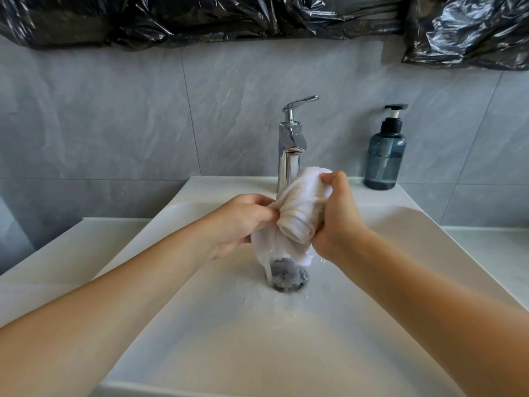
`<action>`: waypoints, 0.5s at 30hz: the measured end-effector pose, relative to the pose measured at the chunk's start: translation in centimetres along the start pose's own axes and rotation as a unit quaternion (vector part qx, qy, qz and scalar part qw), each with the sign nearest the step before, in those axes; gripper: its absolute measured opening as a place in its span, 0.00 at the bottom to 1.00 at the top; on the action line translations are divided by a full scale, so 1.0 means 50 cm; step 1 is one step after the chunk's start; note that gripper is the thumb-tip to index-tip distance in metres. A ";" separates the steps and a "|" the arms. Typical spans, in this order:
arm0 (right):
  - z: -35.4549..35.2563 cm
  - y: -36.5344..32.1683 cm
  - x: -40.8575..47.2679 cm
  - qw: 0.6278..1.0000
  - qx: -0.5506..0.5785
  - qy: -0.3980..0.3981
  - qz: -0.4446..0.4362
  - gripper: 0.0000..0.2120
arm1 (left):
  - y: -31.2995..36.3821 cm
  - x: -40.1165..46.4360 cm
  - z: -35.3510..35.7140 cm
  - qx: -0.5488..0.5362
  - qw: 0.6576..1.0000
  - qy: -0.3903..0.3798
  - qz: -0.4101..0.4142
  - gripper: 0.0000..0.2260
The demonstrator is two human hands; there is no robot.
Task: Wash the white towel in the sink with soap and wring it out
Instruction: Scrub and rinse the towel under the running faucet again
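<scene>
The white towel is bunched into a wet, twisted roll and held in the air over the middle of the sink, just in front of the tap and above the drain. A thin stream of water runs from its hanging lower end down toward the drain. The right hand grips the upper, thicker part of the roll, its fingers curled tightly round the cloth with the knuckles up. The left hand holds the lower, looser part, its fingers closed and pinching the cloth against the thumb. The two hands are close together, with the roll slanting between them from upper right to lower left. Behind the towel stands a chrome tap with its lever raised, and water comes down from its spout. To the right of the tap, on the back ledge of the sink, stands a dark blue soap bottle with a black pump, well apart from the hands. The basin is wet around the drain. The wall behind is grey tile, and crumpled black plastic sheeting hangs across its top.
</scene>
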State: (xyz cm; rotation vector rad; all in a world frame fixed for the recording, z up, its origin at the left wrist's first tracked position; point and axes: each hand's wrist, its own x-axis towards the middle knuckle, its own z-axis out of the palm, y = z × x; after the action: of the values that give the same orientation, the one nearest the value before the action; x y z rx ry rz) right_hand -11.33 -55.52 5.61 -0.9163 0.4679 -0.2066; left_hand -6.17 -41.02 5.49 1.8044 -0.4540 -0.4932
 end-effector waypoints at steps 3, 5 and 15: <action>-0.001 0.003 0.001 0.999 -0.035 -0.020 0.003 0.21 | 0.003 0.006 -0.003 -0.019 0.999 0.035 0.030 0.13; -0.002 0.006 0.003 0.997 -0.067 -0.025 -0.001 0.19 | 0.005 0.001 -0.004 -0.005 0.999 0.029 0.044 0.12; -0.015 -0.023 0.000 0.978 -0.207 0.020 -0.022 0.03 | -0.026 -0.008 0.003 0.100 0.990 -0.103 0.004 0.39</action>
State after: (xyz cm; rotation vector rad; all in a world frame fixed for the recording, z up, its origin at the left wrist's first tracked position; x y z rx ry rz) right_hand -11.65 -56.74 6.14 -1.3327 0.5396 -0.1698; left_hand -6.50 -40.57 4.22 1.9509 -0.6742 -0.6510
